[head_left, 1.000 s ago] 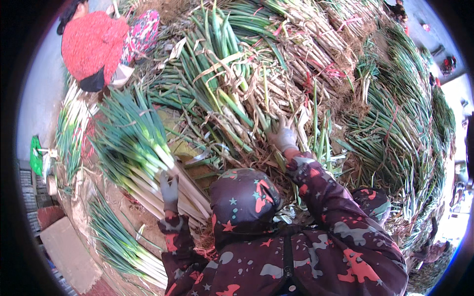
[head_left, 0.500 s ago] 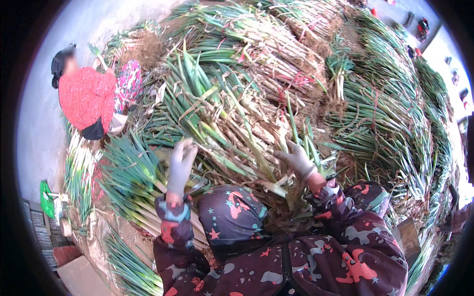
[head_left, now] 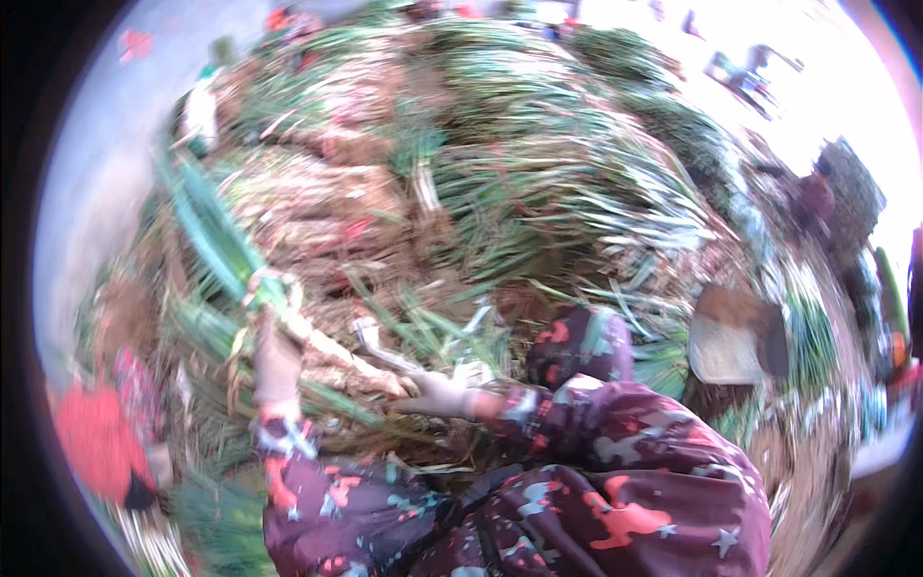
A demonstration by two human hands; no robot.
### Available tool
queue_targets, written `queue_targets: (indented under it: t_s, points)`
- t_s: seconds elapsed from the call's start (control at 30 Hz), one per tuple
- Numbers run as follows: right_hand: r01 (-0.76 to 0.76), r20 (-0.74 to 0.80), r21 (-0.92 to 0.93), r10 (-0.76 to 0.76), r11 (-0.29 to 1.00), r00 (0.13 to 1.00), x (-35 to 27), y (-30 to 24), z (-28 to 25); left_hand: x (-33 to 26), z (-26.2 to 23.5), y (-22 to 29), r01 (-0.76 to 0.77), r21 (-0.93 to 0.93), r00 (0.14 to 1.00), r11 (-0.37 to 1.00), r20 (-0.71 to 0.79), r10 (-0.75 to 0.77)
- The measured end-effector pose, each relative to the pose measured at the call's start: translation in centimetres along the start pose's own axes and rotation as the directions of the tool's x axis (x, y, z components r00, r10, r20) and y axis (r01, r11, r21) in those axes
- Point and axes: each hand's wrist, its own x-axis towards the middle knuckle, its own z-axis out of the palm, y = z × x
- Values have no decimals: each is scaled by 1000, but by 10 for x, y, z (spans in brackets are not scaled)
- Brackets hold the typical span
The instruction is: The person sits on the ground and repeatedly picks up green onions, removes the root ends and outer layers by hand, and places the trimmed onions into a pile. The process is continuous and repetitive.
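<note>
A long green onion (head_left: 216,236) slants before me, its green leaves pointing up and left, its pale stem running down to the right. My left hand (head_left: 277,370), in a pale glove, is closed round it where leaves meet stem. At the stem's lower end, my gloved right hand (head_left: 439,395) is closed on it with the fingers pointing left. Motion blur smears both hands and hides the exact finger positions. Loose green onions and dry leaves lie beneath my arms.
Bundled green onions (head_left: 538,183) cover the floor ahead and to the right. A co-worker in a red top (head_left: 96,438) is at the lower left. A pale scoop-like container (head_left: 731,351) stands right of my knee. Another person (head_left: 815,202) is farther right.
My view has swung right, and the co-worker now appears lower left. My hands, apart before with the left one raised and empty, now hold one green onion between them.
</note>
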Motion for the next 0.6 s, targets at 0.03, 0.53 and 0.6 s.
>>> queue_targets:
  t_s: [0.03,0.53,0.6]
  points:
    - [94,-72,172,-83,981,994,17,-29,-5,-4,0,5,22,-33,996,999,-80,-25]
    - [346,-507,-3,-300,938,808,99,-127,-37,-28,66,-5,-15,139,984,990,178,-10]
    - [408,-563,-156,-421,899,711,98,-131,-25,-5,20,-11,-30,121,976,992,219,3]
